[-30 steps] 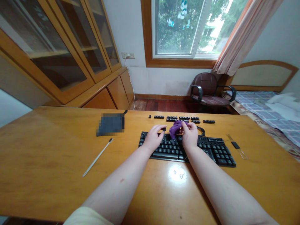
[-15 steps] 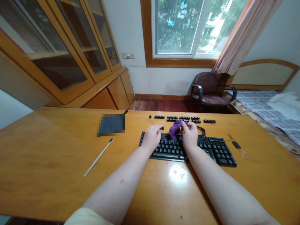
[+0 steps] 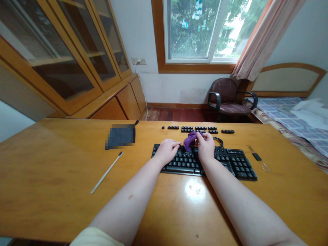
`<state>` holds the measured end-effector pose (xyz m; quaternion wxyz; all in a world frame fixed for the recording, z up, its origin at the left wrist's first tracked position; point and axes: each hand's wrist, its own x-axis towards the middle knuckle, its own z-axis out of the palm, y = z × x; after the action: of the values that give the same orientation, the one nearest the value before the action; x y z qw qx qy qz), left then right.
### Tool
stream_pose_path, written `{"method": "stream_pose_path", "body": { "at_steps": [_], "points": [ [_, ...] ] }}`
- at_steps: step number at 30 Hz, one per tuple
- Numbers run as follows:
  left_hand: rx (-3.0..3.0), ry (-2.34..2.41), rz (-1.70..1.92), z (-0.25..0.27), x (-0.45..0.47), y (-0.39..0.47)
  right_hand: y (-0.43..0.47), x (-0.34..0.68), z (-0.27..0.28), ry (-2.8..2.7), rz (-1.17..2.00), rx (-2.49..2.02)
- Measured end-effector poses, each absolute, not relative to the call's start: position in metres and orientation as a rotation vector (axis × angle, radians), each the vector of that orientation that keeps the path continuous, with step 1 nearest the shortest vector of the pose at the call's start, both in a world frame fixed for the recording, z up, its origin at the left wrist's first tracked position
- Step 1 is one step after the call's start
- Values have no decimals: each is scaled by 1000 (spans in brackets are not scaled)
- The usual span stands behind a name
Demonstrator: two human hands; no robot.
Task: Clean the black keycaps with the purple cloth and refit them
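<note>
A black keyboard (image 3: pixel 184 165) lies across the desk under both hands. My left hand (image 3: pixel 167 151) rests over its upper left part, fingers together and fingertips at the top row; whatever is between them is hidden. Pinched in my right hand (image 3: pixel 205 147) is a bunched purple cloth (image 3: pixel 190 140), which hangs over the keyboard's upper edge. Behind the keyboard, loose black keycaps (image 3: pixel 187 129) sit in short rows on the desk.
To the left lie a dark pouch (image 3: pixel 120 136), blurred out in part, and a long white-handled brush (image 3: pixel 106 173). A wire keycap puller (image 3: pixel 257 156) lies right of the keyboard. The keyboard's coiled cable (image 3: pixel 218 140) is behind it, on the wooden desk (image 3: pixel 51 177).
My left hand has lowered its fingertips to the keyboard's top row; the small black keycap seen at them before is now out of sight. The right hand keeps the cloth in nearly the same place.
</note>
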<state>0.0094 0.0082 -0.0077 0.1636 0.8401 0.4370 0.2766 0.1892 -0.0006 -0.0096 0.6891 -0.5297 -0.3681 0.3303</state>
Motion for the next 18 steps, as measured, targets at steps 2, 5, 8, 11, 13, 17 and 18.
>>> {"method": "stream_pose_path", "body": {
  "at_steps": [2, 5, 8, 11, 13, 17, 18],
  "points": [
    [2425, 1208, 750, -7, 8, 9, 0, 189, -10, -827, 737, -1183],
    [2450, 1103, 702, -7, 6, 10, 0, 189, -10, -830, 733, -1186],
    [2432, 1070, 688, -7, 4, 11, -1, 189, -9, -830, 728, -1198],
    [2444, 1100, 655, -8, 3, 11, -1, 188, -7, -817, 735, -1207],
    [2471, 1109, 610, -8, 3, 11, -1, 187, -6, -804, 737, -1198],
    [2518, 1132, 533, -7, 4, 8, 1, 188, -9, -808, 742, -1176],
    [2526, 1139, 525, -7, 4, 7, 1, 188, -10, -810, 743, -1174]
  ]
}}
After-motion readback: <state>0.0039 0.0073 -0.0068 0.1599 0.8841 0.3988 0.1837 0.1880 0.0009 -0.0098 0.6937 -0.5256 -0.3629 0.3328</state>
